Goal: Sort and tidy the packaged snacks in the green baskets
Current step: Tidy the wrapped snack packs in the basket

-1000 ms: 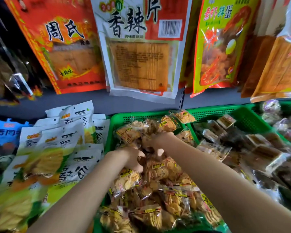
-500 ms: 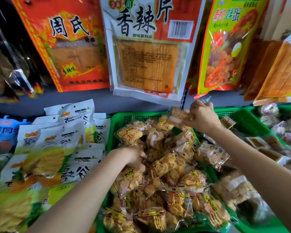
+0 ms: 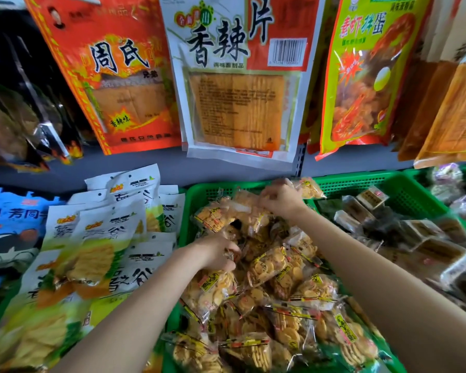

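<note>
Both bare hands are working in the middle green basket (image 3: 199,196), which is lying heaped with clear packets of small round crackers (image 3: 275,267). The left hand (image 3: 217,251) is pressing down at the near-left part of the heap, fingers curled closed on the edge of a cracker packet. The right hand (image 3: 280,200) is reaching to the basket's far rim, fingers bent over the packets there; a single cracker packet (image 3: 308,187) is lying at its far-right side on the rim, and whether the fingers are gripping it cannot be told.

To the right, touching the middle basket, a second green basket (image 3: 404,184) is holding wrapped rectangular cakes (image 3: 371,196) (brown, in clear film). At the far right edge, purple-wrapped sweets (image 3: 447,175) are sitting in a third green tray.

To the left, white-and-yellow snack bags (image 3: 111,232) are lying overlapped just beside the middle basket, with a blue bag (image 3: 8,216) further left.

Above the baskets, large hanging bags are crowding the far side: a red one (image 3: 113,76), a white-and-red one (image 3: 237,84) and a yellow-green one (image 3: 366,76), their lower edges hanging just over the baskets' far rims.
</note>
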A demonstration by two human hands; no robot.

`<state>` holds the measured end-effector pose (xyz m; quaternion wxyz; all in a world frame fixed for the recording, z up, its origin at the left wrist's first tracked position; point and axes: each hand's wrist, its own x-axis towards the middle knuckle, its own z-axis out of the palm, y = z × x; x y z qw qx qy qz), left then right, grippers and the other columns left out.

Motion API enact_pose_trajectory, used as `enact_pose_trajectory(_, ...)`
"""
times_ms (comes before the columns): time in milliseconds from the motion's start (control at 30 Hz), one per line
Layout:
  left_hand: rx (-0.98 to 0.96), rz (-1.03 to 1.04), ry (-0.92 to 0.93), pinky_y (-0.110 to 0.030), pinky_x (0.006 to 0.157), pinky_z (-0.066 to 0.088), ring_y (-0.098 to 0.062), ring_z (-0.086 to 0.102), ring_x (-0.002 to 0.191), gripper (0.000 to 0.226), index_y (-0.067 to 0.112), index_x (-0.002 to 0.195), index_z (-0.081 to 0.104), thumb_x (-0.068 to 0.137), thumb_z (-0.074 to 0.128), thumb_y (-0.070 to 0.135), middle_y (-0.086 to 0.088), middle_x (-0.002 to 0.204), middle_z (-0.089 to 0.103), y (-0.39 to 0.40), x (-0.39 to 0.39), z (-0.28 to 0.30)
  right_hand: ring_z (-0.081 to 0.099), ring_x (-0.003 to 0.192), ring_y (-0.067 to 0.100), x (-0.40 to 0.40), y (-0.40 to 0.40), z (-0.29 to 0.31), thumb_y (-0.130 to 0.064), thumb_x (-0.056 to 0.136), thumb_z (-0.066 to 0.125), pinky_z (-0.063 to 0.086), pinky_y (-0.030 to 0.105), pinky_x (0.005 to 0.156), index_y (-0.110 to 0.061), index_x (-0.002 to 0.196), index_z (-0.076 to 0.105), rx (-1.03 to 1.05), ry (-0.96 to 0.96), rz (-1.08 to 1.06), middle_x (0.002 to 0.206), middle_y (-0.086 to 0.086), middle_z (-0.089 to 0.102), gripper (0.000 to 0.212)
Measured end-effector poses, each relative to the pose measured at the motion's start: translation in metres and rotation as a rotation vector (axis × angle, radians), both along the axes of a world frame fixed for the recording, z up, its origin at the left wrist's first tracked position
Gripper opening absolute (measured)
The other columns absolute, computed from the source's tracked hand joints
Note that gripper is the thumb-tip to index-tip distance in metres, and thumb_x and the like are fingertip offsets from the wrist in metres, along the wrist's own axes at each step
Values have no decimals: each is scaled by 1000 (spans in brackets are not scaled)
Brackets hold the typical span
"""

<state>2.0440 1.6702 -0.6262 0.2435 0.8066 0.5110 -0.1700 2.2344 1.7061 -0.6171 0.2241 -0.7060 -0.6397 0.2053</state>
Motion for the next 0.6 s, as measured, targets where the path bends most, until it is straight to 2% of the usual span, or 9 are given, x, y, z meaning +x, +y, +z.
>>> enact_pose_trajectory(67, 74, 37, -36, -36, 113, 26, -23, 27, 140, 43, 31, 134, 48, 92, 53, 31, -2, 154, 22, 0, 0, -2, 39, 128, 25, 6, -7, 3, -36, 87, 60, 28, 32, 109, -23, 113, 64, -75, 65, 118, 138, 6, 39, 29)
enact_pose_trajectory(167, 188, 78, -161, -37, 110, 32, -21, 36, 135, 38, 35, 130, 51, 92, 51, 38, 2, 150, 29, -5, 5, 1, 38, 131, 20, 30, -26, 16, -27, 92, 55, 29, 23, 101, -24, 129, 52, -124, 38, 205, 145, 1, 38, 37)
enact_pose_trajectory(267, 140, -32, -340, -41, 113, 27, -21, 28, 139, 61, 38, 141, 34, 86, 50, 57, 5, 153, 23, -20, 27, 13, 30, 136, 19, 56, -44, 25, -36, 90, 58, 24, 27, 108, -29, 135, 45, -157, -67, 243, 149, 1, 32, 48)
enact_pose_trajectory(333, 48, -168, -221, -41, 113, 24, -22, 23, 141, 80, 37, 147, 18, 80, 56, 60, 4, 155, 19, -30, 47, 16, 18, 142, 23, 66, -55, 26, -49, 84, 60, 19, 39, 115, -37, 140, 34, -361, -222, 324, 156, 0, 15, 63)
enact_pose_trajectory(400, -18, -219, -16, -39, 107, 33, -28, 34, 135, 93, 34, 149, 4, 80, 64, 50, -4, 153, 26, -34, 60, 7, 5, 145, 25, 69, -64, 17, -55, 77, 64, 13, 47, 117, -43, 142, 26, -548, -315, 398, 157, -5, -6, 76)
enact_pose_trajectory(433, -7, -200, 54, -40, 104, 37, -30, 40, 130, 93, 34, 149, 1, 82, 66, 42, -7, 149, 34, -34, 62, 1, 3, 145, 25, 69, -67, 12, -55, 74, 69, 15, 47, 117, -44, 141, 26, -556, -349, 434, 156, -5, -11, 80)
enact_pose_trajectory(500, 89, -142, 90, -46, 100, 42, -32, 47, 121, 84, 34, 148, 8, 86, 64, 25, -11, 134, 49, -31, 62, -8, 10, 144, 31, 62, -73, 2, -52, 70, 73, 24, 45, 114, -45, 140, 29, -474, -473, 483, 156, -2, -13, 83)
enact_pose_trajectory(567, 169, -98, 87, -45, 97, 44, -32, 47, 122, 71, 32, 146, 18, 90, 56, 13, -12, 126, 53, -28, 59, -12, 18, 139, 39, 54, -77, -8, -51, 70, 73, 31, 46, 110, -44, 138, 33, -366, -553, 463, 155, 3, -7, 80)
enact_pose_trajectory(600, 199, -89, 88, -42, 95, 43, -32, 43, 124, 66, 30, 145, 21, 91, 52, 8, -13, 127, 53, -26, 58, -11, 22, 136, 40, 50, -78, -13, -49, 72, 73, 33, 45, 108, -42, 135, 40, -301, -545, 426, 153, 3, 1, 71)
